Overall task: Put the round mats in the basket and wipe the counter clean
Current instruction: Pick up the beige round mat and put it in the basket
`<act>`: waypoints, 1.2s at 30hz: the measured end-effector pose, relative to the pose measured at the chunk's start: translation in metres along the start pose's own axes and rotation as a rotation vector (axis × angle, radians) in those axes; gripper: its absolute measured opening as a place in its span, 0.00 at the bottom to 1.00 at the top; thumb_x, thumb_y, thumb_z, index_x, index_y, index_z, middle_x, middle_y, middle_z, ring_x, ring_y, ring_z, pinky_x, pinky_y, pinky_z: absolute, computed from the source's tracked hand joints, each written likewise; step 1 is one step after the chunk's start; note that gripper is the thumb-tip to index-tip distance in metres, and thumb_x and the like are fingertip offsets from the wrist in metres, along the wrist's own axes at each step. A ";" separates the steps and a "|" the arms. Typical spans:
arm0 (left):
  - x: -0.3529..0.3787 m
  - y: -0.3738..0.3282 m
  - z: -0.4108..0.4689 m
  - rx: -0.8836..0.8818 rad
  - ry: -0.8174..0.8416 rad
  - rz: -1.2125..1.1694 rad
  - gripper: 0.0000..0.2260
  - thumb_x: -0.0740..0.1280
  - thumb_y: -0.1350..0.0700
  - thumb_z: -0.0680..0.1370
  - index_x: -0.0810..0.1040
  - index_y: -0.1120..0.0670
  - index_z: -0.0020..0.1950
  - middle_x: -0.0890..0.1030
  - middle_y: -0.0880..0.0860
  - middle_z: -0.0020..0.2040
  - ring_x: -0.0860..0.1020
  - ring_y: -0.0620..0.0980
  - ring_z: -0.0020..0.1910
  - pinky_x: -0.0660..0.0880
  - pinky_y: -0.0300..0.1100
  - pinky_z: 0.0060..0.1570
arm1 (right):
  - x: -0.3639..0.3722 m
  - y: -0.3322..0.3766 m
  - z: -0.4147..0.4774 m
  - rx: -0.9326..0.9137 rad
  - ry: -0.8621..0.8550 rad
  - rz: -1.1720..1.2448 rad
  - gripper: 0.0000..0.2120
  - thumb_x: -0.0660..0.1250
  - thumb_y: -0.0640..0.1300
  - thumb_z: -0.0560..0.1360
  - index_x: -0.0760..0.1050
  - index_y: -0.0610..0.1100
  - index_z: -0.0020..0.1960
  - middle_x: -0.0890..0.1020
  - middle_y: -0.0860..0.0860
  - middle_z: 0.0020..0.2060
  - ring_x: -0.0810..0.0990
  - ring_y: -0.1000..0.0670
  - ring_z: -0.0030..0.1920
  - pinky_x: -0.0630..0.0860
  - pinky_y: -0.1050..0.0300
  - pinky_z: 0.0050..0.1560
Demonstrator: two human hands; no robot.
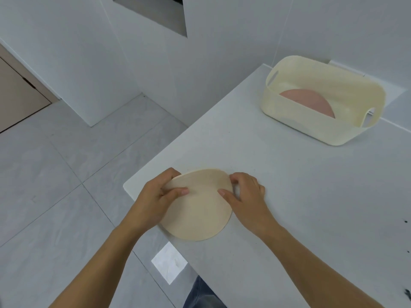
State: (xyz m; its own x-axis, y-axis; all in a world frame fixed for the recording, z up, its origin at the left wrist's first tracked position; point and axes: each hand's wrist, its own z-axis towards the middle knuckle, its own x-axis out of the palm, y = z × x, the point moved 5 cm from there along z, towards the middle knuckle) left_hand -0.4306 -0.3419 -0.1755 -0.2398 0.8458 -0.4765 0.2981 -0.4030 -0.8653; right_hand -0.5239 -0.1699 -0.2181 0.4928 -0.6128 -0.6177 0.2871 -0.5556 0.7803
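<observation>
Currently, beige round mat (200, 216) at near-left bench (289, 185) corner is pinched by left grip (160, 196) and right grip (244, 194), long axis near-to-far. Pink mat (309, 101) is leaned inside basket (311, 127).

No readable text or labels

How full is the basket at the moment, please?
Nearly empty: one pink mat sits inside the basket; the beige mat is outside it.

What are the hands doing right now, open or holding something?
Left hand: grips the beige mat at its left edge.
Right hand: grips the same mat at its right edge.
</observation>
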 end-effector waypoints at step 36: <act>0.133 -0.244 0.291 0.108 0.225 -0.223 0.11 0.67 0.65 0.74 0.71 0.56 0.53 0.77 0.60 0.50 0.77 0.56 0.45 0.76 0.48 0.37 | -0.307 -0.053 0.123 0.334 -0.768 0.235 0.04 0.63 0.40 0.76 0.68 0.41 0.48 0.71 0.52 0.35 0.73 0.50 0.37 0.79 0.46 0.41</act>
State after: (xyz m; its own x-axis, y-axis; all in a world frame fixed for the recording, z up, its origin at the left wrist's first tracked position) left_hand -0.8035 -0.2330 -0.0728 -0.0747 0.9684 -0.2380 0.1582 -0.2241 -0.9616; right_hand -0.7908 -0.0218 -0.0818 -0.2159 -0.8749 -0.4335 -0.0682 -0.4294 0.9005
